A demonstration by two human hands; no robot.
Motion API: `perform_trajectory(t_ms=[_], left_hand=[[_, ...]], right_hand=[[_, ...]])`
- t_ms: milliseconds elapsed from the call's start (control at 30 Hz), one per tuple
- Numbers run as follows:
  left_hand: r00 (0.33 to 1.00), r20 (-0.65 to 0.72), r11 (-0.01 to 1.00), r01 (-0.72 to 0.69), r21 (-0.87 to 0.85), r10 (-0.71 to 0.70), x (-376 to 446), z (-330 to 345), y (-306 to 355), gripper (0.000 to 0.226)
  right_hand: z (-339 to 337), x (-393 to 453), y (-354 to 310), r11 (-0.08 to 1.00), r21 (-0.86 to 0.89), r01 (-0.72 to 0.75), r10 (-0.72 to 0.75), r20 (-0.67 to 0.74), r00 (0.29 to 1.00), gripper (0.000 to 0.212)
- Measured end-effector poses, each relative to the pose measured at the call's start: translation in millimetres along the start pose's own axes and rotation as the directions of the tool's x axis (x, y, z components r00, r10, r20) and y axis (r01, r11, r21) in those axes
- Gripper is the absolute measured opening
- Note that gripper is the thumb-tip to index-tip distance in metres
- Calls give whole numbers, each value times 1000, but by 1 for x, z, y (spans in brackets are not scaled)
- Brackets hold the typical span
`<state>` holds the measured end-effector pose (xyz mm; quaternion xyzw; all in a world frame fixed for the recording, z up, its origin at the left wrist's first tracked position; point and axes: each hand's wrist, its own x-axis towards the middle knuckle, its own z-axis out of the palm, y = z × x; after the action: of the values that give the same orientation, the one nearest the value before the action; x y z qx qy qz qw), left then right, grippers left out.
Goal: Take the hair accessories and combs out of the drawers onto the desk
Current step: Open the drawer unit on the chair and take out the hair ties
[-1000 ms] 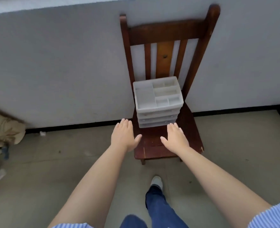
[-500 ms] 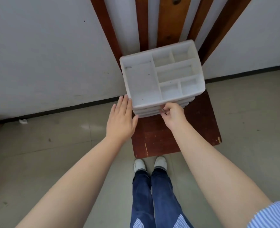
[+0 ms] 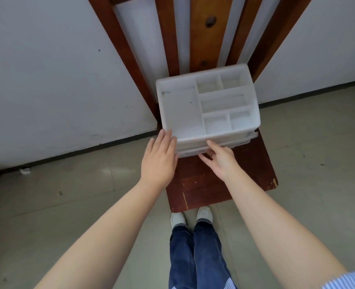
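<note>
White wall (image 3: pixel 47 80), black baseboard (image 3: pixel 68 155), beige tiled floor (image 3: pixel 68 195), dark wooden chair (image 3: pixel 203 190)

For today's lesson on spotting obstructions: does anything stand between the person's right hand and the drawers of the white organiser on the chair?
Nothing visible does. The right hand is already at the drawer fronts of the white organiser, fingers spread against them. The left hand rests flat at its left front corner, clear of the drawers. The drawers look shut; their contents are hidden.
</note>
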<state>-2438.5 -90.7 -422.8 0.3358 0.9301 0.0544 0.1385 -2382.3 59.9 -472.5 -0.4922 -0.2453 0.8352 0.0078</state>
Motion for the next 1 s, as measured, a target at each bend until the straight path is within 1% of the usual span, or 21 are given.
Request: perform_trajectory(t_ms=[100,133,200,267,333,433,500,533,567,600,633,667,700,733,767,800,833,867,933,1000], left_hand=[[998,-36,996,-58,74,61,12,1,-5,36],[998,-17,995,-60,76,61,13,3,-4,34],[999,45,997,-26,69,23,14,10,1,37],[999,47,998,9,62,-12,14,16,2,41],[999,21,998,44,42,-45,13,19,5,42],[996,25,994,82,67,-84,6,20,13,49],[999,-10,996,45,76,-44,-3,20,19,53],[1000,-21,997,-12,83,14,-8,21,22,51],[997,-26,993,-77,85,79,-12,22,25,46],[987,-14,985,-157,66,159,-15,23,28,39],[974,46,975,-222,9,222,-16,23,33,32],[956,158,969,-238,-72,247,-14,23,41,25],[935,264,970,-216,-110,238,-10,27,49,20],[926,317,979,-189,-74,203,-2,35,55,20],[936,317,988,-156,-18,154,5,41,61,24],[939,324,991,-131,33,113,13,44,65,27],[943,319,990,-122,68,94,20,46,67,31],[949,302,990,-118,82,88,26,50,68,34],[954,291,989,-102,103,68,32,58,65,36],[956,287,985,-103,135,60,32,67,62,31]], right_hand=[[4,9,-8,998,35,42,-41,-36,998,11],[-1,7,-7,999,14,43,-42,-76,996,10],[-16,-2,3,999,-46,4,-13,-188,982,10],[-38,-17,17,997,-46,-60,47,-255,966,14],[-59,-31,29,993,-33,-114,102,-243,965,17],[-78,-46,32,986,-103,-129,109,-181,977,22],[-79,-52,25,978,-150,-143,122,-143,982,23],[-78,-54,19,950,-253,-183,149,-149,978,17],[-75,-56,13,877,-414,-245,189,-172,967,10],[-74,-61,7,734,-605,-309,237,-198,951,18],[-75,-65,3,556,-760,-337,279,-212,937,26],[-73,-69,-2,402,-865,-301,287,-193,938,26],[-69,-73,-6,277,-938,-208,239,-142,960,22],[-66,-74,-9,137,-988,-72,126,-55,990,19],[-62,-73,-13,-49,-997,58,-14,59,998,20],[-57,-68,-16,-245,-959,145,-136,182,974,22],[-49,-62,-20,-399,-901,170,-218,273,937,25],[-43,-53,-22,-505,-848,160,-266,329,906,27],[-33,-31,-26,-617,-783,80,-289,320,902,31],[-27,-15,-28,-672,-741,9,-271,257,928,33]])
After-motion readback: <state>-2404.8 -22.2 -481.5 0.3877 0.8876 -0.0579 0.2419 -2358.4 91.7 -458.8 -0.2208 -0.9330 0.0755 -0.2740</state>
